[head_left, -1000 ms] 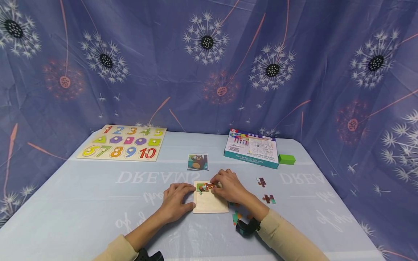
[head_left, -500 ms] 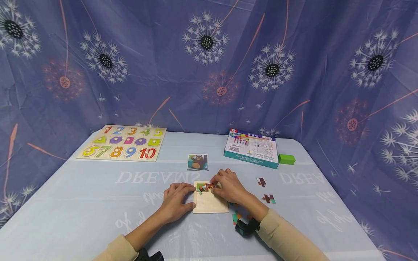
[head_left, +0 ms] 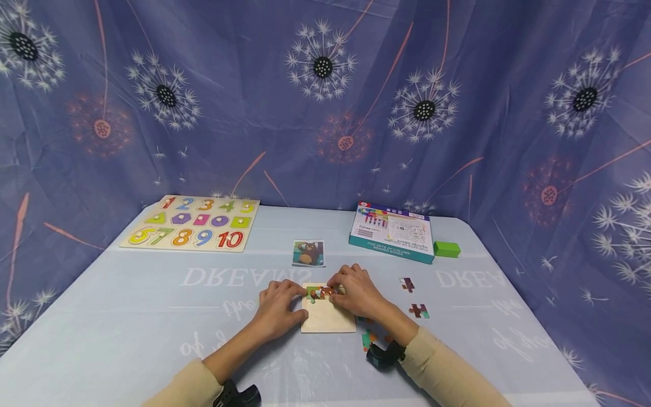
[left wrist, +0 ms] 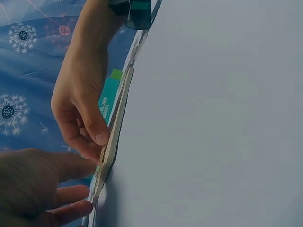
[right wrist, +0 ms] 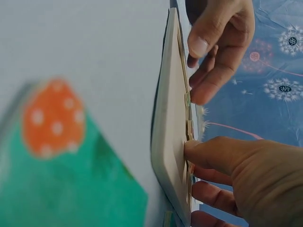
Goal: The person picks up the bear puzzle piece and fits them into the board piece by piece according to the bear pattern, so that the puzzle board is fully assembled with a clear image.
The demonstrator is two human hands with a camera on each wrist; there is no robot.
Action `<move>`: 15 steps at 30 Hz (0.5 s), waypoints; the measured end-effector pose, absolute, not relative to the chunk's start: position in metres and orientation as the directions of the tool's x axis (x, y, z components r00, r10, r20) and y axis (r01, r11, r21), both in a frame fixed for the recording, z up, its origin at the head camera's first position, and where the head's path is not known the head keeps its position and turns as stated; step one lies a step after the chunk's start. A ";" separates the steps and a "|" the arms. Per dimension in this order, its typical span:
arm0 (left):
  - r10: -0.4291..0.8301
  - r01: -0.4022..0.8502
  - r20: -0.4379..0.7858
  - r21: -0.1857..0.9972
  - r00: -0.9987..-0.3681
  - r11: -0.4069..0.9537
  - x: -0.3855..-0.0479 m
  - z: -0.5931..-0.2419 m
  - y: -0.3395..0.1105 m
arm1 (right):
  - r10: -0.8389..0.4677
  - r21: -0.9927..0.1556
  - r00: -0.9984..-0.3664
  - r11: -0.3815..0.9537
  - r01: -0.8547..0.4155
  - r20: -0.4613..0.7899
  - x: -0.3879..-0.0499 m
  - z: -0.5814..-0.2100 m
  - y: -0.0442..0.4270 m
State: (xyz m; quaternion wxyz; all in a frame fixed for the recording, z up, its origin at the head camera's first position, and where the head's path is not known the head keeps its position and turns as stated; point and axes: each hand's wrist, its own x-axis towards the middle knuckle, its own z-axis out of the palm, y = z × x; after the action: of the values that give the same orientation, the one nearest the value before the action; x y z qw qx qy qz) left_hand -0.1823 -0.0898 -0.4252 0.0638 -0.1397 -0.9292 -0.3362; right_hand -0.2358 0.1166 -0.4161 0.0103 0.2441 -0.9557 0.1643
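The left hand (head_left: 274,311) is sitting slightly further right than it was half a second ago: its thumb is now overlapping the left edge of the small wooden board (head_left: 328,318). The right hand (head_left: 356,291) is holding the same place, and the loose pieces are lying as before.

Two hands are working at one small board. At least two puzzle pieces are lying in its far row, a green piece (head_left: 309,292) and a bear piece (head_left: 327,292); the right fingers are hiding the rest of that row. Two loose pieces (head_left: 419,310) are lying to the right of the right fingers, and more, too covered to count, are showing under that wrist. One picture card (head_left: 308,252) is lying beyond both sets of fingertips. One box (head_left: 391,230) and one green block (head_left: 446,249), just beside it, are resting further off to the right, and one number board (head_left: 215,245) far to the left.

The green piece is lying next to the left fingertips, whose fingers are staying apart. The bear piece is lying between the right thumb and forefinger, which are pinching it.
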 end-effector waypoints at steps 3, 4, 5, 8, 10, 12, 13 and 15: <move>0.211 0.305 0.224 0.607 -0.952 0.734 -0.187 -0.424 -0.086 | -0.464 -0.311 -0.880 0.825 -0.472 0.103 -0.236 -0.416 0.117; 0.209 0.307 0.229 0.607 -0.951 0.733 -0.189 -0.424 -0.085 | -0.465 -0.314 -0.879 0.823 -0.472 0.103 -0.236 -0.416 0.117; 0.208 0.310 0.234 0.606 -0.950 0.733 -0.191 -0.424 -0.084 | -0.465 -0.316 -0.879 0.823 -0.473 0.103 -0.236 -0.416 0.117; 0.205 0.315 0.245 0.613 -0.948 0.725 -0.196 -0.423 -0.080 | -0.466 -0.320 -0.879 0.821 -0.473 0.105 -0.236 -0.415 0.117; 0.207 0.325 0.257 0.612 -0.944 0.721 -0.199 -0.424 -0.077 | -0.466 -0.321 -0.878 0.820 -0.474 0.106 -0.235 -0.415 0.117; 0.207 0.331 0.266 0.614 -0.941 0.717 -0.201 -0.424 -0.075 | -0.469 -0.319 -0.876 0.818 -0.479 0.113 -0.235 -0.416 0.118; 0.206 0.332 0.268 0.616 -0.941 0.714 -0.203 -0.425 -0.073 | -0.470 -0.319 -0.875 0.817 -0.481 0.117 -0.235 -0.416 0.118; 0.202 0.330 0.270 0.616 -0.941 0.715 -0.205 -0.425 -0.070 | -0.473 -0.319 -0.872 0.813 -0.487 0.125 -0.235 -0.417 0.118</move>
State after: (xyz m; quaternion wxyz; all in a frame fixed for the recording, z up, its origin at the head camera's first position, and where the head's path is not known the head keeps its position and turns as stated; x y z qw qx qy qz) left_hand -0.2051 -0.0702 -0.4253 0.0917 -0.1445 -0.9214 -0.3489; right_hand -0.2350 0.1184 -0.4166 0.0201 0.2523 -0.9519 0.1726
